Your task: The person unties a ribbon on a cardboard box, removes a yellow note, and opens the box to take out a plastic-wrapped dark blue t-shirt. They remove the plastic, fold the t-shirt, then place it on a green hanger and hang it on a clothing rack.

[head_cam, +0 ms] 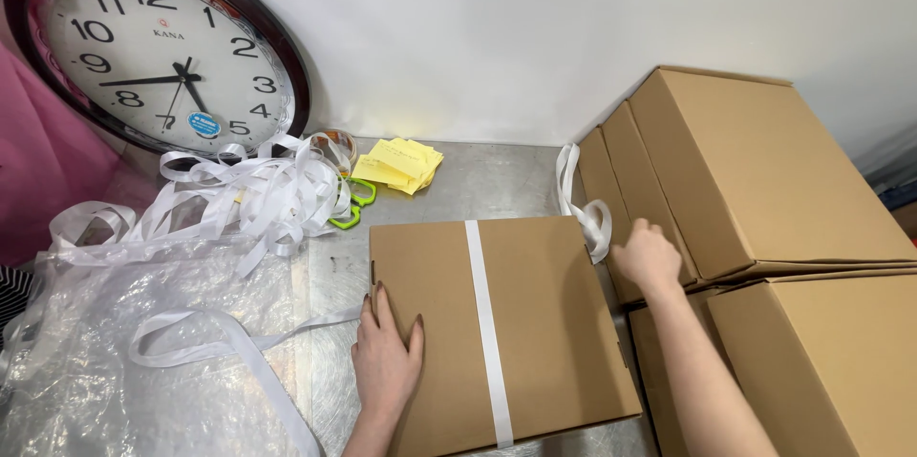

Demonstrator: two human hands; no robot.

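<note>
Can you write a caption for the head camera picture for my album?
Left hand flat on a ribboned cardboard box, right hand by the white ribbon.

Flat box (535, 323) lies on the table (497, 180), stacked boxes (764, 180) to its right, tangled ribbon (258, 190) to its left, clock (158, 46) leaning behind.

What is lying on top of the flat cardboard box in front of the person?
A white ribbon runs across the flat box, and the left hand presses flat on its near left corner. What the box holds cannot be seen; it is closed.
</note>
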